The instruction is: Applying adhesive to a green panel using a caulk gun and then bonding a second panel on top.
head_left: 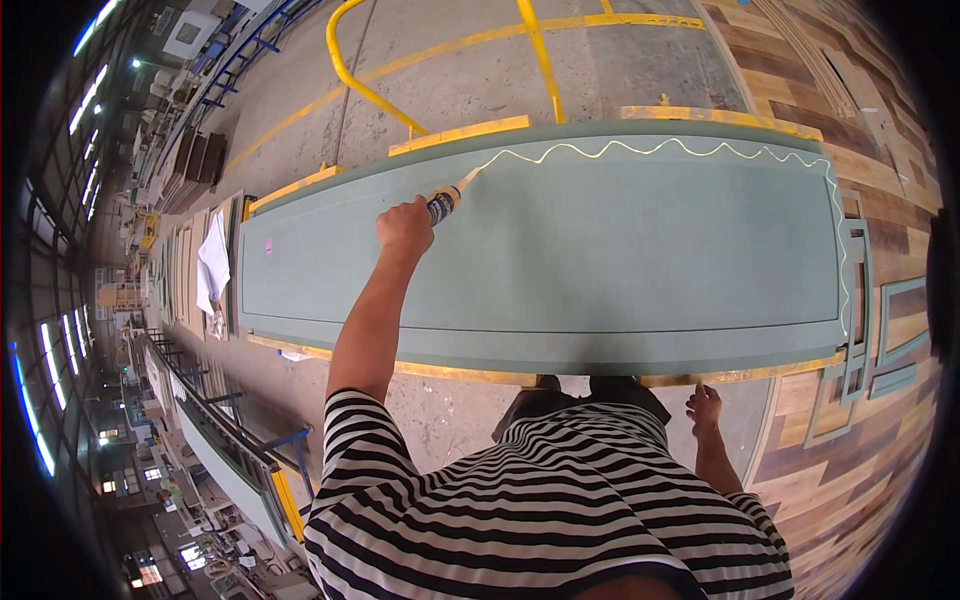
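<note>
A long grey-green door panel lies flat in front of me. My left hand is closed around a glue bottle with a dark blue label, tilted so its pale nozzle points to the far right. A wavy cream bead of glue runs from the nozzle tip along the panel's far edge, then turns down the right end. Below the near edge, my right hand hangs at my side with loosely bent fingers and nothing visible in it. A small pink mark shows near the panel's left end.
Yellow supports show along the panel's edges, and a yellow tubular rail rises beyond it. White sheets lie by the left end. Green frame pieces rest on the wood-patterned floor at right. A rack stands behind me, lower left.
</note>
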`<state>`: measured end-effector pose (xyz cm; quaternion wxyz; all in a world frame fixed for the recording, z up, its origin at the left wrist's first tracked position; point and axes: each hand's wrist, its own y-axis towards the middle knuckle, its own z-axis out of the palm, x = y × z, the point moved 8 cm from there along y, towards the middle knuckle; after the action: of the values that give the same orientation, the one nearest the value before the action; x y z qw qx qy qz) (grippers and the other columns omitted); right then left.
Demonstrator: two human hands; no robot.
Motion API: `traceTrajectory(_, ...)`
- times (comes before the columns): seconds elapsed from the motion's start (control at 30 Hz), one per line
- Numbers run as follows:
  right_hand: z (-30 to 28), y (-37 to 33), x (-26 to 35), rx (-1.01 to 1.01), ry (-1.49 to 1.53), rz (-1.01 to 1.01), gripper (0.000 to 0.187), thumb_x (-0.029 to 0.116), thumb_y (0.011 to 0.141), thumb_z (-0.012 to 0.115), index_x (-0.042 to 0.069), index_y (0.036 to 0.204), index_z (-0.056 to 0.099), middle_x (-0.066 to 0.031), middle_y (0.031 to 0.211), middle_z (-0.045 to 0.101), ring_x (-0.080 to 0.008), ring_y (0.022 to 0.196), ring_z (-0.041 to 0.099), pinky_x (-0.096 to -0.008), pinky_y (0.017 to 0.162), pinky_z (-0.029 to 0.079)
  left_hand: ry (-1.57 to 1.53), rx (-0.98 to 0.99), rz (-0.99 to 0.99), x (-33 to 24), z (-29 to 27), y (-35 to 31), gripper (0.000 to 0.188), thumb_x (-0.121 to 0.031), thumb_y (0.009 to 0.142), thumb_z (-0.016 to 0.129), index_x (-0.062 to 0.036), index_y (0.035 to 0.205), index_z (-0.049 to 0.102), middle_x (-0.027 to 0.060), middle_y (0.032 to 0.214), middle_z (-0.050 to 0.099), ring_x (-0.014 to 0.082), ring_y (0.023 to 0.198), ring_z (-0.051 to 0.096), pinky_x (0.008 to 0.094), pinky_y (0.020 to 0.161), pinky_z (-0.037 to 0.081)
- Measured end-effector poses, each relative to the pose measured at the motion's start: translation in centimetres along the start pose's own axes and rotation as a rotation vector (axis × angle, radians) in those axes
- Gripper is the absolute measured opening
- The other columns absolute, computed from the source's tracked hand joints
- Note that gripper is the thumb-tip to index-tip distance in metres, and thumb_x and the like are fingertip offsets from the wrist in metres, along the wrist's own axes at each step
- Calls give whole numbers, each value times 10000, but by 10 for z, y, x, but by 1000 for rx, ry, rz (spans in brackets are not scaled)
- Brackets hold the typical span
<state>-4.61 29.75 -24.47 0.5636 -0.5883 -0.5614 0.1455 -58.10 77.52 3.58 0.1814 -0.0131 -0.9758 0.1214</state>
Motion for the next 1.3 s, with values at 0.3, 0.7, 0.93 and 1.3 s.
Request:
traceTrajectory(0.3, 32, -32, 2, -30, 31, -34, 363, 354, 941, 574, 84, 1183, 556, -32, 805, 563, -132, 662, 568, -268, 527, 438, -7, -32, 9, 58, 17, 21, 224, -130, 803, 612, -113, 1025, 601, 102, 923, 705, 280, 894, 688, 394, 749, 527)
traceTrajectory(0.7, 147, -145, -73, -93, 111, -20, 382, 354, 949, 563, 69, 1203, 535, -55, 840, 581, -151, 678, 568, -279, 537, 446, -40, -74, 161, 133, 47, 40, 242, -111, 798, 597, -94, 1040, 601, 105, 922, 709, 275, 890, 694, 388, 750, 538)
traceTrajectory(0.93, 186, -188, -133, -116, 114, 55, 351, 346, 926, 595, 74, 1145, 560, -41, 783, 591, -139, 643, 577, -277, 526, 451, -45, -89, 208, 172, 60, 28, 240, -100, 789, 602, -77, 1028, 601, 119, 909, 708, 287, 863, 699, 397, 724, 543)
traceTrajectory(1.3, 186, -193, -89, -114, 171, -48, 380, 345, 934, 585, 56, 1180, 548, -54, 815, 588, -148, 656, 573, -264, 522, 436, -44, -87, 121, 215, 75, 42, 271, -124, 795, 591, -99, 1065, 598, 123, 941, 699, 295, 899, 687, 410, 758, 538)
